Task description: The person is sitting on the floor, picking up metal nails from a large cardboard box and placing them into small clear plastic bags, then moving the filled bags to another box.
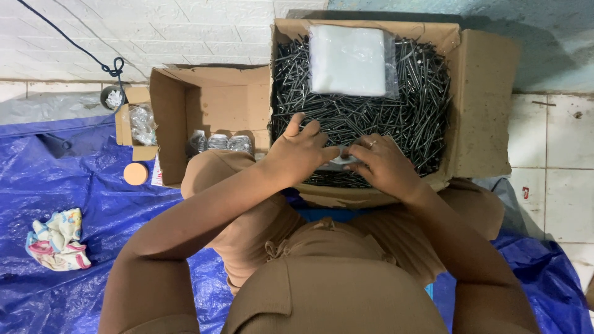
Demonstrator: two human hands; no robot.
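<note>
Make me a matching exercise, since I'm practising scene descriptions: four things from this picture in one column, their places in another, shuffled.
1 plastic bag stack
2 patterned cloth
3 round orange lid
4 left hand

A on the blue tarp, far left
B on top of the nails, far side
C beside the small open box
D at the nail box's near edge

Pairs: 1-B, 2-A, 3-C, 4-D

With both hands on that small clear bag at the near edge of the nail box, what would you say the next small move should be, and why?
Probably spread the small clear bag open. Both the left hand and the right hand pinch it between them over the box of nails, and it looks flat, with no nails visible inside.
</note>
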